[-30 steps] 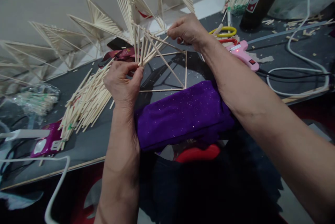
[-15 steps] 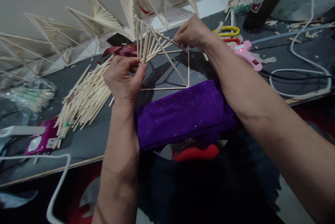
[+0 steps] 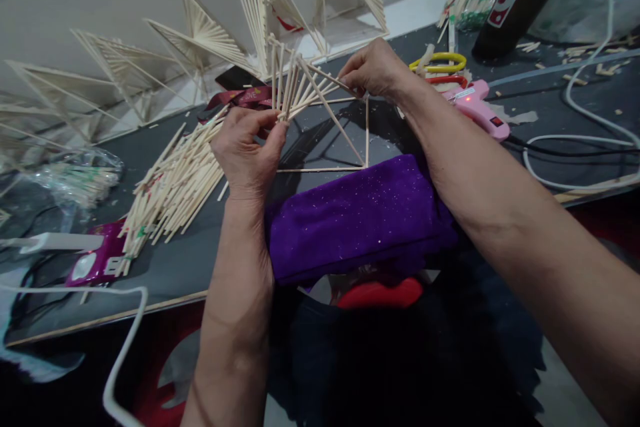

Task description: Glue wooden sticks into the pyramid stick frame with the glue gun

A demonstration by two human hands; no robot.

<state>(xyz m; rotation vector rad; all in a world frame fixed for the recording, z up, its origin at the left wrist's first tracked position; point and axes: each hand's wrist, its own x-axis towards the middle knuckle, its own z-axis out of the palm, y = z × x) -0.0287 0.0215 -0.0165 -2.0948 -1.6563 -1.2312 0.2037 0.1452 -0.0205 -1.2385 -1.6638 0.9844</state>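
A frame of thin wooden sticks (image 3: 327, 110) stands on the dark table, its sticks fanned out at the upper left. My left hand (image 3: 250, 147) pinches the fan's lower left end between thumb and fingers. At the upper right corner of the fan, my right hand (image 3: 370, 74) is closed on a stick end, its fingertips partly hidden. Below the frame a folded purple cloth (image 3: 350, 220) lies under my forearms. Left of my left hand is a pile of loose sticks (image 3: 175, 190).
Finished stick structures (image 3: 200, 40) line the wall. A pink glue gun (image 3: 477, 107), yellow-handled scissors (image 3: 443, 62) and a dark bottle (image 3: 520, 4) are at the right. A magenta power socket (image 3: 97, 257) and white cables lie at the left; a dark red ribbon (image 3: 240, 99) lies behind.
The whole view has shifted, so everything appears slightly further right. Both hands keep their hold on the stick frame, with little movement relative to it.
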